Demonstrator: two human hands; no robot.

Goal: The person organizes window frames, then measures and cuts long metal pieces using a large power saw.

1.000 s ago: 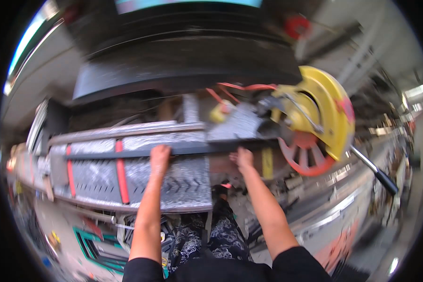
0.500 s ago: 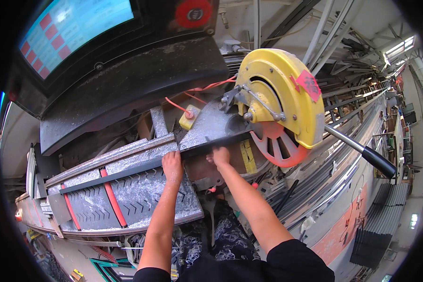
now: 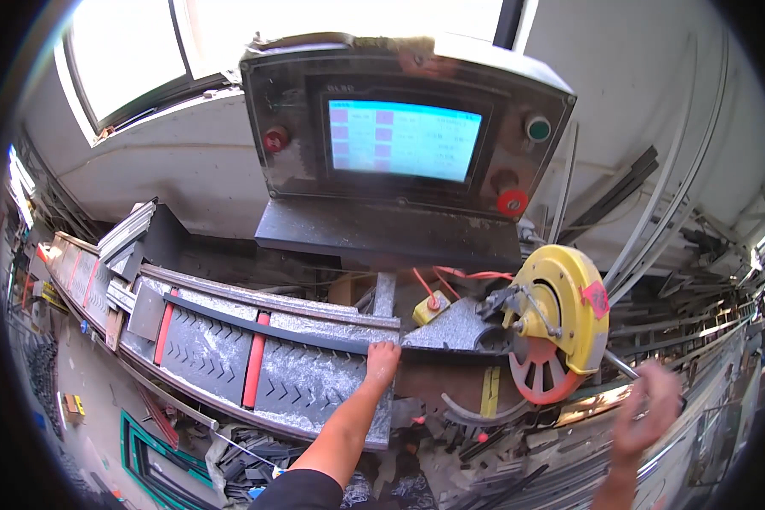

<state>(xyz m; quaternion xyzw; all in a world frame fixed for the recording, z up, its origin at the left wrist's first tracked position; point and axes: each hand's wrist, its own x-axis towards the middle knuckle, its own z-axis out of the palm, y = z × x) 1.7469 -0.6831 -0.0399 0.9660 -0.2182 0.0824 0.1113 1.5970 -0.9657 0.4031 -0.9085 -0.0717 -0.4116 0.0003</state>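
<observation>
A long dark metal profile [image 3: 272, 327] lies lengthwise along the grey bed of a cut-off saw, its right end running toward the blade. My left hand [image 3: 382, 361] is closed over this profile near the bed's right end, pressing it with the fingers. The saw head wears a yellow blade guard [image 3: 561, 289] with a red slotted lower guard [image 3: 542, 371] under it. From the guard a metal handle [image 3: 620, 364] sticks out to the right. My right hand [image 3: 648, 408] is at the handle's outer end, smeared by motion; whether its fingers grip the handle is unclear.
A control box with a lit screen [image 3: 404, 140] and red and green buttons stands behind the saw. Two red strips [image 3: 256, 361] cross the bed. Long metal profiles [image 3: 697, 314] crowd the right. Green frames [image 3: 157, 455] and offcuts lie on the floor.
My right hand has left the profile and moved right to the saw handle. My left hand stays on the profile. The view has tilted up, showing the whole control box.
</observation>
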